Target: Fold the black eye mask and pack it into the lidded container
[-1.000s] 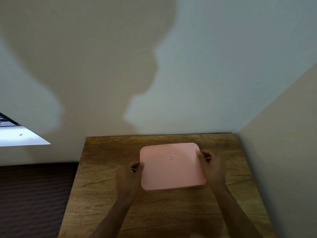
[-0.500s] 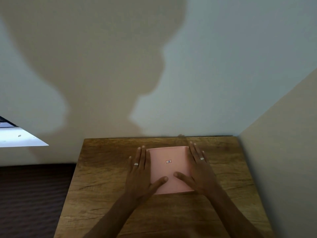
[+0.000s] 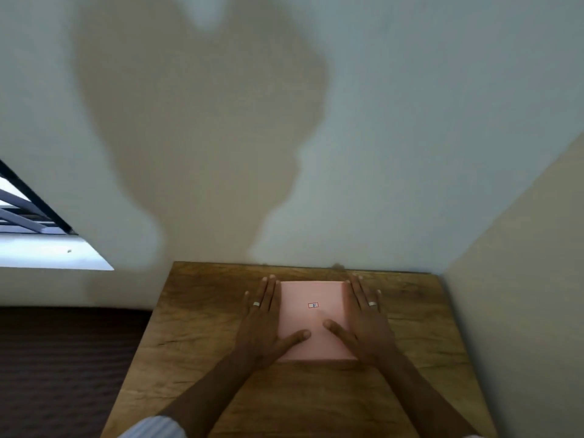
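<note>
Head view: the pink lidded container [image 3: 311, 320] lies flat on the wooden table [image 3: 202, 336], near the far edge by the wall, directly ahead of the person and centred between the arms. Its long axis runs away from the person, toward the wall. The left hand [image 3: 264, 324] and right hand [image 3: 366, 324] lie flat and open along its left and right long sides, fingers extended, thumbs resting on the lid; neither is clenched or gripping, and they appear to press down. Both hands are equally near; neither has an advantage. Each carries a ring. The black eye mask is not visible anywhere; whether it is inside cannot be told. A small red-bordered label [image 3: 313, 305] sits at the lid's centre; its writing is too small to read. Judged step: seating the lid.
</note>
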